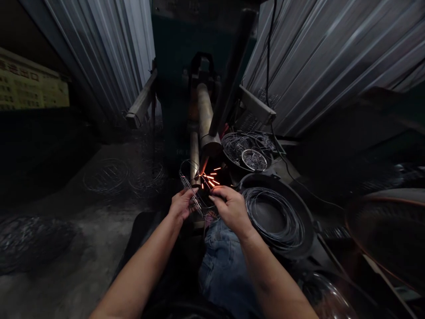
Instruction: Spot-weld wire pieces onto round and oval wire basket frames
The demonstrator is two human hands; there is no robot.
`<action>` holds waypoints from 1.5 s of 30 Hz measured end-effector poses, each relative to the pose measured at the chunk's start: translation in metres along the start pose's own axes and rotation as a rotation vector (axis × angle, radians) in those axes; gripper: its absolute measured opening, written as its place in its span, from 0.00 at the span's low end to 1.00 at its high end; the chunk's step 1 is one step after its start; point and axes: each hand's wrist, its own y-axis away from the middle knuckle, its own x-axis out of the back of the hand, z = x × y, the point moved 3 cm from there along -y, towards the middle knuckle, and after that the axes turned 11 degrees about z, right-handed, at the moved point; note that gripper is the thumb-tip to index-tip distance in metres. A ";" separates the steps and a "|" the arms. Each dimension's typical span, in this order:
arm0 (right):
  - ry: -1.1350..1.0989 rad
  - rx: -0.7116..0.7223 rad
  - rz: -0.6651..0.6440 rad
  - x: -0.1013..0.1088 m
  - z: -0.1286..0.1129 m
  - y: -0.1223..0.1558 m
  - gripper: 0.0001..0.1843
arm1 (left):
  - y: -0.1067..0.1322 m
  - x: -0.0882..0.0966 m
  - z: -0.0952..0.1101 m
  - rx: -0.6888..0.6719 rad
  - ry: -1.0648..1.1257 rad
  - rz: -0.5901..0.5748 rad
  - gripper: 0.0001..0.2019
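OK so everything here sits around the copper-colored tip (pixel 204 164) of a big dark machine (pixel 172 79), so I'll go by that. Orange sparks (pixel 212 178) are shooting out just below it and off to its right (pretty bright for such a gloomy corner). The wire frame (pixel 184 180) is below and left of the tip, its upper end right by the glow, tilted with its thin rods slanting down to the right. Left hand (pixel 181 206) is below-left of the tip, fingers closed around the side of that frame. Right hand (pixel 232 210) is below-right of it, thumb and index finger pinching what looks like a thin wire (pixel 207 184) that runs up toward the sparks; too fine to make out its ends. Right of the tip and lower down there's a wire coil (pixel 295 226) in a black pan (pixel 311 226), and nearer the tip on that same side, a tangle of wire (pixel 234 146). Well left of it, wire rings (pixel 106 175) lie on the floor (pixel 102 248).
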 end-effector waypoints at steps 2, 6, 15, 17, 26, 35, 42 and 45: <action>-0.012 -0.040 -0.008 0.001 0.001 0.003 0.07 | 0.001 0.000 -0.001 0.015 -0.005 -0.009 0.19; -0.157 -0.177 -0.077 0.009 0.006 0.012 0.11 | 0.004 0.001 -0.003 0.047 -0.013 -0.013 0.16; -0.148 -0.230 0.010 0.037 0.023 0.039 0.05 | 0.027 0.009 0.003 0.298 0.091 -0.012 0.17; -0.076 -0.140 0.002 0.034 0.022 0.046 0.06 | 0.031 0.008 0.002 0.298 0.092 0.000 0.18; 0.142 0.004 0.148 0.027 0.017 0.062 0.08 | 0.031 0.004 -0.010 0.273 0.117 0.035 0.17; 0.047 0.011 0.161 0.019 0.019 0.045 0.08 | 0.028 -0.004 -0.015 0.165 0.125 0.041 0.12; -0.257 -0.115 -0.043 0.010 0.024 0.015 0.06 | 0.014 -0.006 -0.012 0.195 0.147 0.009 0.11; -0.367 -0.205 -0.168 0.004 0.025 0.005 0.04 | 0.010 -0.008 -0.010 0.239 0.140 0.007 0.12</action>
